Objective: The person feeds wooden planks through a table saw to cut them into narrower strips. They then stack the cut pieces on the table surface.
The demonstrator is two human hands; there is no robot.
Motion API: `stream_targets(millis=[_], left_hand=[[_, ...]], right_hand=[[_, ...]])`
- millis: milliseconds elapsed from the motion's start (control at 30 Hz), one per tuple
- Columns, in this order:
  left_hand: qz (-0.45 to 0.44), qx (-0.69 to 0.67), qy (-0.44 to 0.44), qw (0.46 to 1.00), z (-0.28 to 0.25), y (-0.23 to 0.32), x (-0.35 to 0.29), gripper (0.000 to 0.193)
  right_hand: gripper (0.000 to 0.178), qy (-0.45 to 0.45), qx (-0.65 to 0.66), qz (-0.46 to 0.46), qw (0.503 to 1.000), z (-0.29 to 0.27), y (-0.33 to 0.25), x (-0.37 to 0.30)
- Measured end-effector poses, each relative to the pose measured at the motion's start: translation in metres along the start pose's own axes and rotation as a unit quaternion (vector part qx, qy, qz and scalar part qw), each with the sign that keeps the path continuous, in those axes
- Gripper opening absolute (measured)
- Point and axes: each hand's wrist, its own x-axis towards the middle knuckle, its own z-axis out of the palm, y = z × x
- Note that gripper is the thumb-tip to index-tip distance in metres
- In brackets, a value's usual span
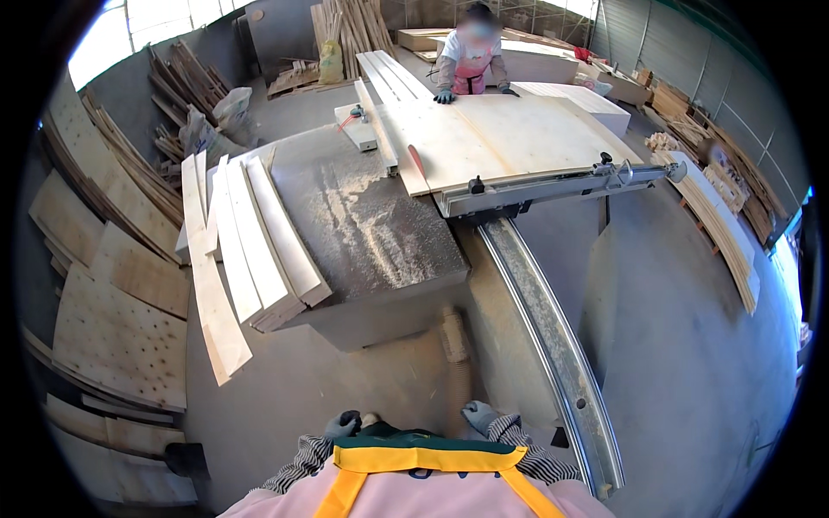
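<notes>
Two gloved hands, left hand [343,424] & right hand [479,415], were held empty at the waist; several cut strips [259,250] were stacked, plywood sheet [501,134] left uncut on saw table [380,233].

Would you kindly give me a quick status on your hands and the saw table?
Left hand and right hand, grey-gloved, low at the waist, holding nothing. Pale plywood strips stacked on sawdust-covered grey saw table. Co-worker's gloved hands on large plywood sheet beyond.
</notes>
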Motion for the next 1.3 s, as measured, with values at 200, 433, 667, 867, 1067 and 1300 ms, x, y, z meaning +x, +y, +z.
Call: stream_targets(millis=[200,433,667,867,1067,1300], left_hand=[[0.087,-0.028,-0.008,0.996,0.048,0.096,0.054,0.029],[0.098,-0.087,-0.1,0.986,0.096,0.163,0.134,0.029],[0.102,-0.051,-0.177,0.978,0.121,0.191,0.162,0.032],[0.011,-0.068,-0.196,0.978,0.127,0.203,0.173,0.032],[-0.072,-0.155,-0.177,0.969,0.166,0.229,0.223,0.031],[-0.107,-0.142,-0.141,0.974,0.229,0.252,0.263,0.061]], right_hand=[[0.048,0.148,0.15,-0.02,0.977,-0.051,-0.01,0.078],[0.059,0.3,-0.029,-0.114,0.947,-0.212,-0.142,0.129],[0.065,0.282,-0.256,-0.083,0.921,-0.312,-0.218,0.252],[0.076,0.15,-0.316,-0.008,0.937,-0.314,-0.212,0.272],[0.083,0.116,-0.33,0.012,0.937,-0.291,-0.187,0.221],[0.086,0.139,-0.328,-0.009,0.934,-0.264,-0.148,0.156]])
